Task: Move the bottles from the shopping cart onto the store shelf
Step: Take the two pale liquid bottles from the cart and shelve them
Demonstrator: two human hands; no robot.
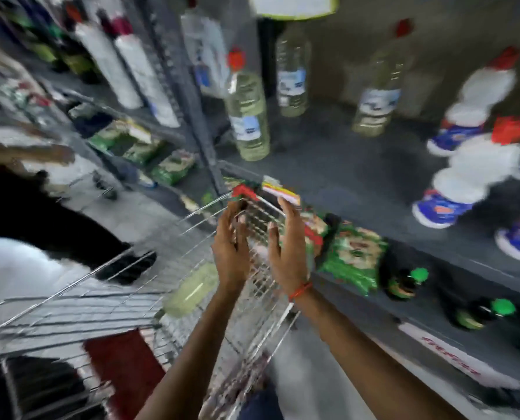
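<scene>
The view is blurred by motion. A wire shopping cart point(107, 301) stands below me, and a pale yellow bottle point(192, 291) lies on its side inside it. My left hand point(231, 247) and my right hand point(289, 247) hover over the cart's far end, palms facing each other, fingers apart, holding nothing. A red thread circles my right wrist. On the dark grey shelf point(358, 183) stand three clear bottles with red caps: one at the front left point(248, 116), one behind it point(292, 77), one further right point(379, 95).
White bottles with red caps and blue labels point(470, 165) stand on the shelf's right side. Green packets point(352, 256) and dark bottles with green caps point(404, 283) fill the shelf below. Tall white bottles point(137, 71) stand on the left rack. Another person point(40, 213) stands at left.
</scene>
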